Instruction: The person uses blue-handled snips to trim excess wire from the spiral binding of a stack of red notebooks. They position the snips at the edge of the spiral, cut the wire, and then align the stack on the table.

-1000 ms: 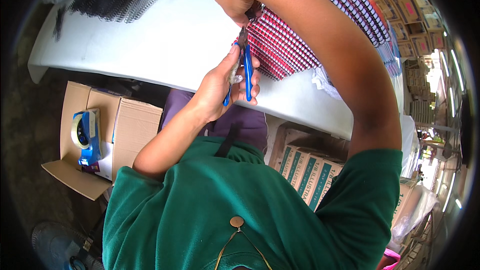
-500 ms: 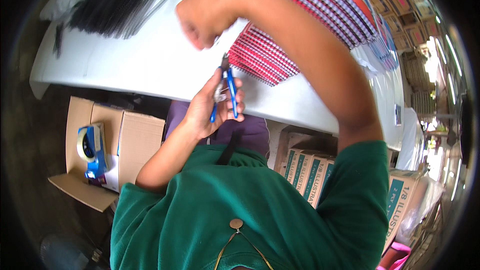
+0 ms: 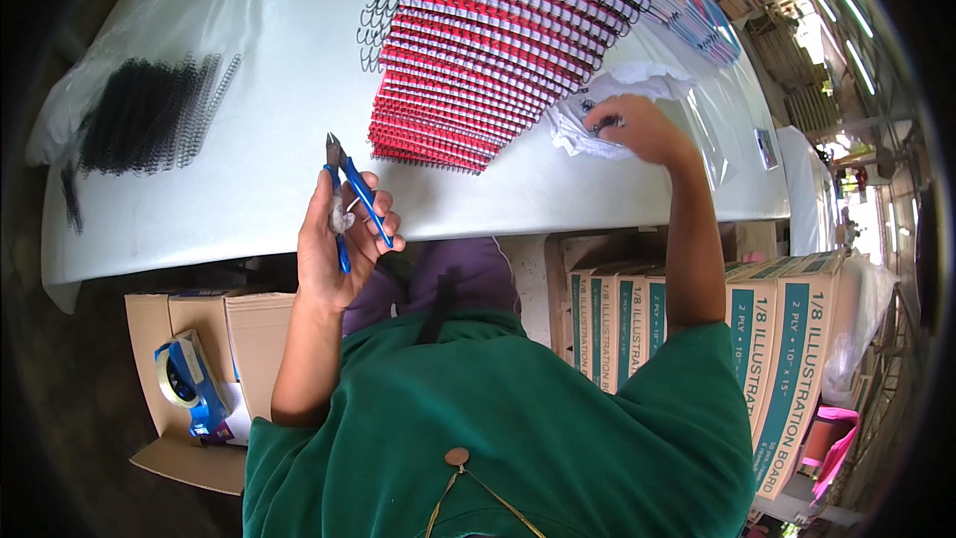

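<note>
In my left hand [image 3: 327, 264], palm up over the table's near edge, rests a pair of side cutters with blue handles [image 3: 362, 196]. Their dark jaws point away from me, and the handles are spread a little. My right hand [image 3: 645, 128] is over a crumpled white plastic bag [image 3: 582, 139] on the right, its fingers curled together. Small dark bits show by the fingertips; whether they are held is not clear. Between the hands, farther off, lies a fanned row of red spiral-bound notebooks [image 3: 448, 90] with black coils, some coil ends jutting out at its left.
A pile of loose black spiral coils [image 3: 144, 120] lies at the left of the white table [image 3: 269, 209]. Below on the left, an open carton [image 3: 264, 334] holds a blue tape dispenser [image 3: 204, 389]. Several board cartons [image 3: 787, 359] stand below on the right.
My right hand has swung from above the table's middle to the white bag on the right. My left hand still holds the cutters; in the picture it is farther left and lower, as the view has shifted.
</note>
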{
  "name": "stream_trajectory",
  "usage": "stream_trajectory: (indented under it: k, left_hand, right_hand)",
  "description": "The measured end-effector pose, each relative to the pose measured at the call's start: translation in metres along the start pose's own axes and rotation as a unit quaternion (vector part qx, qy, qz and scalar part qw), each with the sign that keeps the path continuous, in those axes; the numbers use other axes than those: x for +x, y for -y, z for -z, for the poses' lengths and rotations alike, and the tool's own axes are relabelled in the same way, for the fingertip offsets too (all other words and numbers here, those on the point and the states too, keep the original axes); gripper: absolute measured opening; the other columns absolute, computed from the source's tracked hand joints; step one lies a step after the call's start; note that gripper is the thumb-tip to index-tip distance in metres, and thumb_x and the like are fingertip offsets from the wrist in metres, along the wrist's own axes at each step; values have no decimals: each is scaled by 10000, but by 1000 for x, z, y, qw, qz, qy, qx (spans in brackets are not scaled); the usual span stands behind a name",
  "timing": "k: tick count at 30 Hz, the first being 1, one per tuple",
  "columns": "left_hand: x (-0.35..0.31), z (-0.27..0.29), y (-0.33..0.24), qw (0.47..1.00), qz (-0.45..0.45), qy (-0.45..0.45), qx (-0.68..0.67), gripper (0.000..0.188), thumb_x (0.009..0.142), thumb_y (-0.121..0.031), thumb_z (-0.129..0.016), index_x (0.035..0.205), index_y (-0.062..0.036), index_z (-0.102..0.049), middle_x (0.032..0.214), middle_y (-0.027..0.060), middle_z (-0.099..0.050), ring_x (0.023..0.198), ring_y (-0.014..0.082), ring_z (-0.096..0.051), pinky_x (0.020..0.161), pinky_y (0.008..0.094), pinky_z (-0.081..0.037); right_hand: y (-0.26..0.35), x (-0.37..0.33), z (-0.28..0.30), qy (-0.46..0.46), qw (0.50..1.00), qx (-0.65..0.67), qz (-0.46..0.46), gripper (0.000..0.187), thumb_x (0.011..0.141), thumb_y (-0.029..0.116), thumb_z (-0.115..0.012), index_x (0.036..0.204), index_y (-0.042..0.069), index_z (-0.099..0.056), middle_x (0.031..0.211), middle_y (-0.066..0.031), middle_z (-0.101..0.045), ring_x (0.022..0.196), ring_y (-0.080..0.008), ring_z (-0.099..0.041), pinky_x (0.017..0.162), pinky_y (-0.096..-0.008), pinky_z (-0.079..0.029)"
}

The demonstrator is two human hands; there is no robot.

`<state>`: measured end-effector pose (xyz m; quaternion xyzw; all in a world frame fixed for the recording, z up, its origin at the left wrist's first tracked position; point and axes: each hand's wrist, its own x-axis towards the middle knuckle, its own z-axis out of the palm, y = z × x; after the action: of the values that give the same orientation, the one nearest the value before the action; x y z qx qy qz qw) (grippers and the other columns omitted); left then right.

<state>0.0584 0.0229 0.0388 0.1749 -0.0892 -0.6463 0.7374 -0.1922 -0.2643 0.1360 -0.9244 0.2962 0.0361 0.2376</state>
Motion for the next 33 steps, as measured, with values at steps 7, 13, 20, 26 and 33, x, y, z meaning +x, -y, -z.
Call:
stream_trajectory:
  k: [7,13,20,26,33]
  left_hand:
    - [4,-20,-4,998,-4,8,64,561,953,-505,-269,1138,-12,-461,844,115,-522,724,226,-558,657,389,-527]
    - [22,-26,-6,989,43,129,59,669,946,-525,-207,1275,28,-394,1060,219,-563,1024,368,-577,856,509,-478]
    - [26,-28,-3,991,36,67,108,607,953,-514,-214,1187,-6,-449,981,176,-582,869,334,-607,767,478,-487]
    - [22,-36,-7,923,-6,-55,380,542,950,-509,-300,1089,-23,-497,914,121,-602,763,260,-610,660,399,-484]
    - [21,-32,-10,987,49,18,150,568,957,-489,-295,1183,-1,-478,931,123,-598,856,234,-619,776,387,-514]
  right_hand:
    - [-6,15,-11,-108,975,194,13,875,630,225,-793,1359,71,-334,1357,-164,-412,1246,-298,-397,1033,-405,-306]
    - [55,41,-71,-250,832,446,215,1448,415,292,-916,1441,86,85,1436,-165,-246,1331,-274,-259,1091,-401,-200]
    - [80,54,-104,-262,803,498,196,975,629,78,-803,1352,42,-150,1248,-131,-413,1110,-205,-478,962,-347,-398]
    - [83,62,-110,-327,791,477,200,786,653,104,-779,1272,1,-305,1162,-123,-483,1018,-186,-529,903,-322,-439]
    - [94,56,-105,-295,820,450,194,675,655,85,-781,1200,-24,-397,1106,-110,-528,972,-173,-553,880,-309,-449]
